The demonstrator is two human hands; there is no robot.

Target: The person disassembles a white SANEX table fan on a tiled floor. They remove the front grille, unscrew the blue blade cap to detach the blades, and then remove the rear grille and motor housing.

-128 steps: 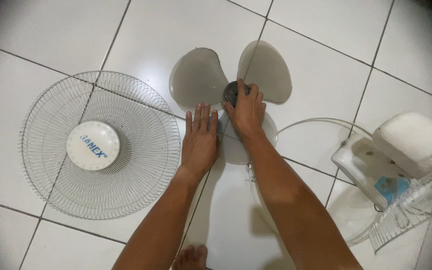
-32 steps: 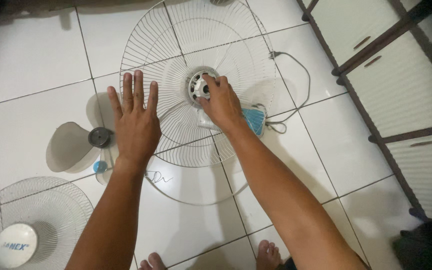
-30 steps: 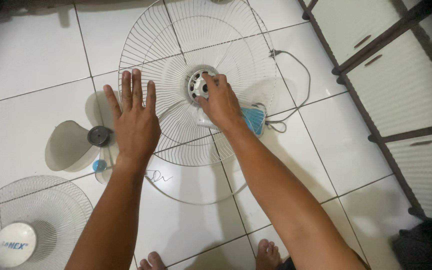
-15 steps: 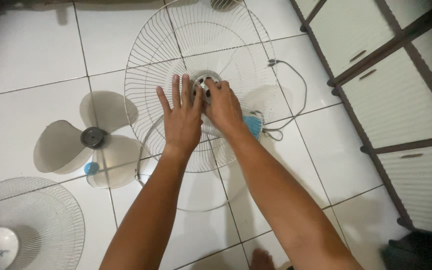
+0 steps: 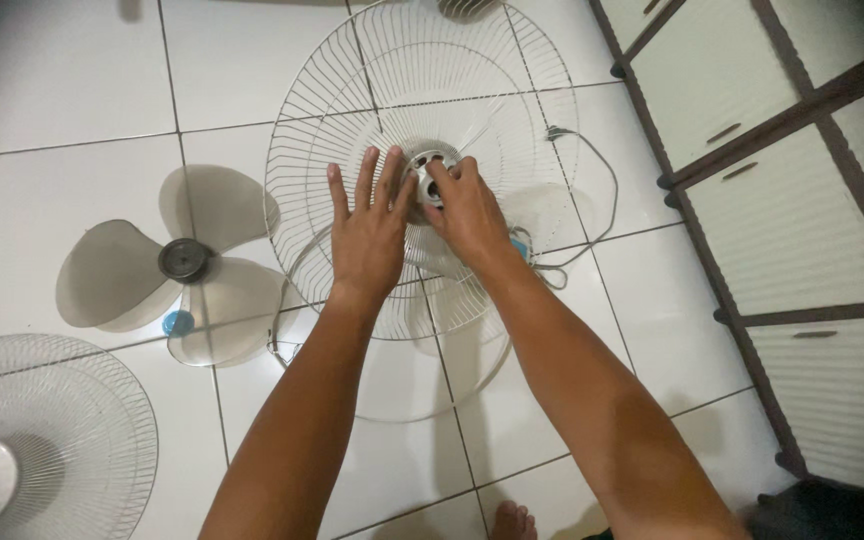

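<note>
From the camera on my head, looking down: my left hand (image 5: 370, 235) lies flat and spread, fingers apart, pressing on the wires of the rear fan guard (image 5: 322, 120), just left of its middle. My right hand (image 5: 467, 210) is right beside it, almost touching, with thumb and fingertips pinched around the small round hub ring (image 5: 422, 165) at the guard's centre. So the left is open and bracing, the right is closed on that ring. The guard rests on the fan's body, which shows pale through the wires under my palms, all of it lying on the white tiled floor (image 5: 52, 90).

Off to the left of my left hand, well apart, lies the grey three-bladed fan blade (image 5: 184, 262), with a small blue cap (image 5: 178, 322) just beside its lower blade. Farther left and nearer to me sits the front guard (image 5: 52, 440), flat on the tiles. To the right of my right hand a thin power cord (image 5: 602, 190) loops out from under the guard, and beyond it stands a pale cabinet (image 5: 752, 90) with dark framing. My bare toes (image 5: 512, 520) show below my arms.

What worries me: the ring is small and my grip is only fingertips, so it could slip. The thin wires could bend if my left palm leans too hard, and the guard could shift on the body. The blue cap lies loose and could roll away if nudged.
</note>
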